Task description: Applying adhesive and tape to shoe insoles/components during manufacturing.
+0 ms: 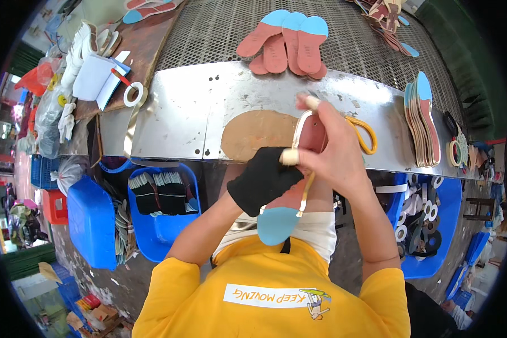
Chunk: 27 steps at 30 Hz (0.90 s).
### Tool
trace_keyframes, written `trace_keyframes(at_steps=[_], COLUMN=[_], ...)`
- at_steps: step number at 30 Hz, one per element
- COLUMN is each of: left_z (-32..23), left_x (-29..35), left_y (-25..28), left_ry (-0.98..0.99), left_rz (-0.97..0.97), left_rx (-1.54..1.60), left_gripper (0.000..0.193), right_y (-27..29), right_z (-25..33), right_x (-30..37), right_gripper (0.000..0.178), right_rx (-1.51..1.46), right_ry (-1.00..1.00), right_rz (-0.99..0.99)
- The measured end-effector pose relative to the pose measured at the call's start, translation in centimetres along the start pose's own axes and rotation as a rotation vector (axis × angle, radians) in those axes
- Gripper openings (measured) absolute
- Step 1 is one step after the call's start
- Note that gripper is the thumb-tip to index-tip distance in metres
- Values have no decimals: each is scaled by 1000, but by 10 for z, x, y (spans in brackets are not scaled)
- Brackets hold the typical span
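Note:
In front of me, over my lap, is an insole (279, 226) with a light blue toe and a reddish-brown body. A pale strip (297, 130) runs along its edge near the heel. My left hand (265, 177), in a black glove, is closed round the insole's middle. My right hand (341, 149) is bare apart from cream covers on some fingertips. It curls over the heel end, thumb and fingers against the edged rim; its palm hides part of the insole. Just right of that hand, a yellow loop handle (368, 138) lies on the metal bench.
Finished-looking insoles (307, 48) lie fanned on the mesh top (208, 34); another stack (421, 121) stands right. A brown oval patch (253, 132) marks the metal bench (174, 107). A tape roll (133, 94) sits left. Blue bins (146, 239) hold black pieces and, right, rolls (428, 211).

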<state>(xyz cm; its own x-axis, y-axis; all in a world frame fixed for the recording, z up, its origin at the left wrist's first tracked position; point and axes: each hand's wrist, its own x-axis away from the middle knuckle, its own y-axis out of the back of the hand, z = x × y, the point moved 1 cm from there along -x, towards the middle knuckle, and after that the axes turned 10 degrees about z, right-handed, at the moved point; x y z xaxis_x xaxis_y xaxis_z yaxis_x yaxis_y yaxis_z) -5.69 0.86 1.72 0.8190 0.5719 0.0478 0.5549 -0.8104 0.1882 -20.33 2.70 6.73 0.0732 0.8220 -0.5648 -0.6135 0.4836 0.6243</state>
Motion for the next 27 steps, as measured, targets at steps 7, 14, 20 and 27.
trace_keyframes(at_steps=[7,14,20,27], left_z=[10,45,7,43], left_x=[-15,-8,-15,-22], left_y=[-12,-37,-34,-11], left_ry=[-42,-141,108,-13], left_rz=[148,447,-76,-154], left_rx=[13,1157,195,490], left_gripper=[30,50,62,54], right_y=[29,22,45,39], right_z=[-46,-55,-69,-35], right_x=[-3,9,28,123], right_gripper=[35,32,32,23], right_rx=[-806,-1041,-413,-692], right_ry=[-481,-185,-349,-540], right_rz=[570,474,87,166])
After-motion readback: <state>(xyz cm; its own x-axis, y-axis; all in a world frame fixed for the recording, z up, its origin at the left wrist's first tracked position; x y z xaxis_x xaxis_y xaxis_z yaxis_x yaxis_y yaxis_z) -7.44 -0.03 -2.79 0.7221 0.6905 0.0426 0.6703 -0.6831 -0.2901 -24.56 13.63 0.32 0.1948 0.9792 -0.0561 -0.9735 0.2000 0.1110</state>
